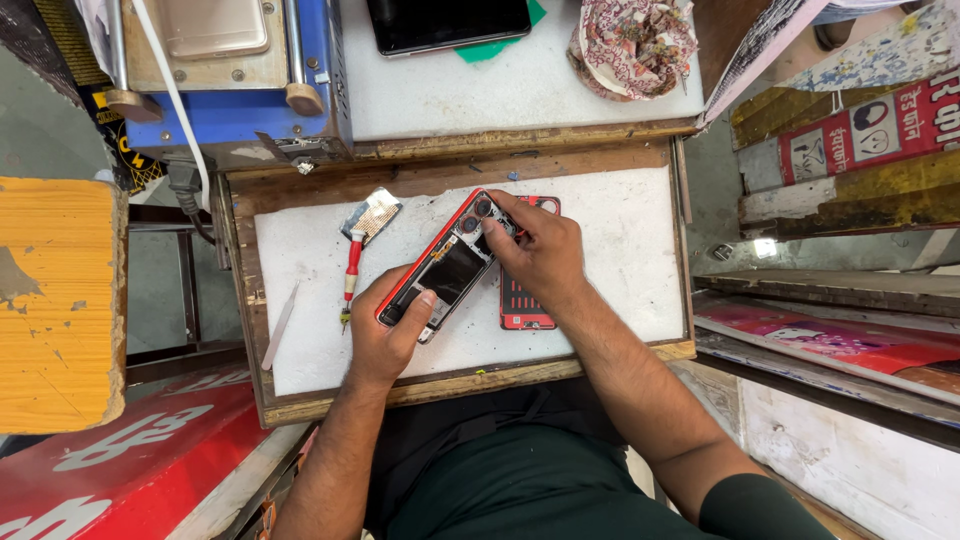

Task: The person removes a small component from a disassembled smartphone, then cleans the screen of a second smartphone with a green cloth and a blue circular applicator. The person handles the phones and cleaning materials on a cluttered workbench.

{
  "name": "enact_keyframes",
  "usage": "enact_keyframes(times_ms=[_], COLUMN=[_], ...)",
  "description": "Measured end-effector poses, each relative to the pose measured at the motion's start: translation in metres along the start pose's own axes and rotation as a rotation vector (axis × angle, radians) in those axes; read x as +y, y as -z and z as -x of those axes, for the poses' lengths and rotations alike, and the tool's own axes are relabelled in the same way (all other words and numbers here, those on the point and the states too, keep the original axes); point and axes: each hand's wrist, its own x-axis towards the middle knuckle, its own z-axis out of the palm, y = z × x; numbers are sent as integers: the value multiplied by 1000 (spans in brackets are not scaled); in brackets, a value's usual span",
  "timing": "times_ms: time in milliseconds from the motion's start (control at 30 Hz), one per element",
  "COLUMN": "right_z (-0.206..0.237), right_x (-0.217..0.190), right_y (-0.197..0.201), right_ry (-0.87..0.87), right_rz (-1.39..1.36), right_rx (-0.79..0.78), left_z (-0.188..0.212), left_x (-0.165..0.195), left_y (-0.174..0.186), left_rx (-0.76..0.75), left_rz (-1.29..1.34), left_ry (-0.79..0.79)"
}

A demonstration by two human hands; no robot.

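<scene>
Between both hands, the opened phone (443,270) lies gripped by left fingers (420,303), right fingers (500,232) pinching its top.

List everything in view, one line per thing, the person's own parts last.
Phone: one, red frame, opened, held on the white tray.
Back cover: one, red, under the right hand.
Screwdriver: one, red handle, left of the phone.
Foil piece: one, silvery, above the screwdriver.
Pry stick: one, white, tray's left edge.
Tray: one, white in a wood frame.
Machine: one, blue, top left.
Tablet: one, black, top.
Left hand: holds the phone's lower end.
Right hand: fingers on the phone's top.
</scene>
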Motion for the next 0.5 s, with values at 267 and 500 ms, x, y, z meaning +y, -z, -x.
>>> enact_keyframes(times_ms=[267,500], right_z=[-1,1], right_x=[-1,-3], right_y=[2,2], right_ry=[-1,-10], right_rz=[-8,4], right_rx=[-5,7], left_z=[0,1], left_x=[1,3], left_y=[0,0], left_rx=[-5,0], left_rz=[14,26], left_ry=[-27,7])
